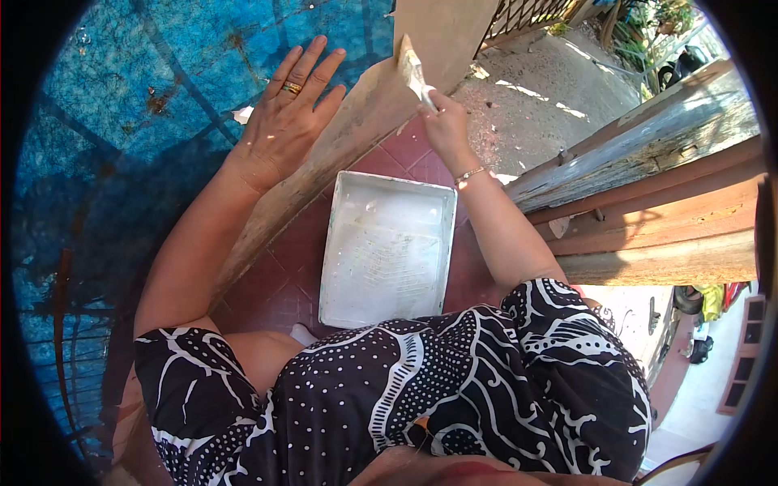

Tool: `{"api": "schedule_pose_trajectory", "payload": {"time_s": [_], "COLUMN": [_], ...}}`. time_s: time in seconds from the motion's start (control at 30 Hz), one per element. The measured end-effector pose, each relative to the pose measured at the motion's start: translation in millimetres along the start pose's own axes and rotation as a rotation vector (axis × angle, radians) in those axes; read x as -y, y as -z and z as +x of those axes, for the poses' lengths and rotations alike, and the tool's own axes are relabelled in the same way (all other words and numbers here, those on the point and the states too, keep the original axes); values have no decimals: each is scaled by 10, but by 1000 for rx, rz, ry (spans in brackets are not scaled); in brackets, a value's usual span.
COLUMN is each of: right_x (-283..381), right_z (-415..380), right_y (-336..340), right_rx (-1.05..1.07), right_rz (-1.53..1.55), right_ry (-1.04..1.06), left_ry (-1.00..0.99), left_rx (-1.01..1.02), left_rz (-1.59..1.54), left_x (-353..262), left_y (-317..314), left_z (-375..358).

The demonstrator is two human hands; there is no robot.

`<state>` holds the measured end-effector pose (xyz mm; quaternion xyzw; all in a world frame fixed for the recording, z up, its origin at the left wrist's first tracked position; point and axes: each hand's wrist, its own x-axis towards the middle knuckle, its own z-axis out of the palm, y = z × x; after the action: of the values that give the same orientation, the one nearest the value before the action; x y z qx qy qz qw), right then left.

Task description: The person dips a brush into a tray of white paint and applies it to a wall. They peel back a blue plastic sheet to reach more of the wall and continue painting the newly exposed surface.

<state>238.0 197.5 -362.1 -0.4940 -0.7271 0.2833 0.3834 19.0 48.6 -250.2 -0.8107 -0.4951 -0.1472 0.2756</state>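
My right hand (446,125) grips a paintbrush (414,74) by its handle. The brush's bristles point away from me and meet the beige wall (433,40). Palm down, my left hand (288,117) has its fingers spread and a ring on one of them. It is over the border between the wall and a mottled blue surface (121,105); whether it presses on either is hard to tell. Below and between my hands, a white paint tray (397,183) lies on the floor, its ribbed bottom coated white.
Red tiles (405,150) cover the floor around the tray. To the right stand weathered wooden posts (632,154), close to my right forearm. Beyond the wall are a concrete path (535,105), a lattice fence (527,20) and plants (656,24).
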Motion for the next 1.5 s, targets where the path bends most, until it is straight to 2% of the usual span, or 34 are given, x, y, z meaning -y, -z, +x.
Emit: {"api": "schedule_pose_trajectory", "payload": {"time_s": [0.03, 0.1, 0.17, 0.2, 0.27, 0.33, 0.4, 0.43, 0.5, 0.53, 0.63, 0.67, 0.7, 0.73, 0.8, 0.83, 1.0, 1.07, 1.13, 1.17, 1.33, 1.4, 1.43, 1.47, 1.5], "right_x": [213, 359, 435, 382, 192, 315, 481, 503, 517, 466, 67, -75, -139, -202, -302, -328, -363, -424, -433, -441, -316, -234, -193, -167, -144], "right_z": [-286, -712, -1025, -1106, -1203, -1067, -958, -981, -1041, -1109, -1342, -1374, -1385, -1386, -1368, -1369, -1503, -1547, -1521, -1510, -1530, -1522, -1512, -1503, -1492], "right_y": [-188, -373, -327, -315, -252, -65, 118, 130, 142, 137, 20, -38, -75, -111, -208, -260, -481, -553, -611, -636, -972, -1051, -1082, -1100, -1107], "right_rx": [-19, 143, 440, 448, 637, 704, 963, 978, 1290, 1299, 1099, 1111, 985, 858, 865, 845, 820, 776, 751, 725, 681, 673, 684, 699, 702], "right_rz": [-15, -51, -55, -53, -124, -180, -491, -487, -863, -858, -890, -885, -879, -869, -882, -886, -846, -768, -742, -720, -708, -717, -716, -714, -716], "right_ry": [110, 123, 103, 102, 273, 231, 220, 222, 176, 180, 247, 256, 264, 270, 297, 282, 284, 386, 391, 386, 316, 303, 320, 338, 341], "left_ry": [25, 55, 90, 92, 104, 106, 81, 42, 82, 114, 119, 133, 119, 126, 163, 113, 231, 251, 405, 336, 309, 540, 902, 908, 751], "left_rx": [-3, 36, 80, 97, 122, 129, 139, 136, 140, 134, 142, 160, 32, 42, 192, 82, 90, 70, 165, 101, 153, 209, 249, 246, 183], "left_rz": [35, 95, 151, 203, 255, 400, 393, 386, 357, 327, 249, 195, 115, 118, 74, 54, -10, -13, -54, -97, -280, -315, -304, -305, -254], "left_x": [-9, -50, -76, -94, -111, -79, -78, -86, -78, -71, -56, -42, -9, 0, 17, 30, 5, 38, 70, 151, 497, 658, 293, 285, 258], "left_y": [-16, -3, -39, -90, -208, -316, -346, -350, -311, -274, -70, 21, 105, 176, 315, 362, 738, 926, 1077, 1070, 1299, 1462, 1683, 1663, 1623], "left_z": [-55, -148, -252, -311, -447, -572, -599, -598, -568, -558, -586, -584, -567, -577, -612, -584, -496, -430, -353, -381, -386, -435, -118, -154, -196]}}
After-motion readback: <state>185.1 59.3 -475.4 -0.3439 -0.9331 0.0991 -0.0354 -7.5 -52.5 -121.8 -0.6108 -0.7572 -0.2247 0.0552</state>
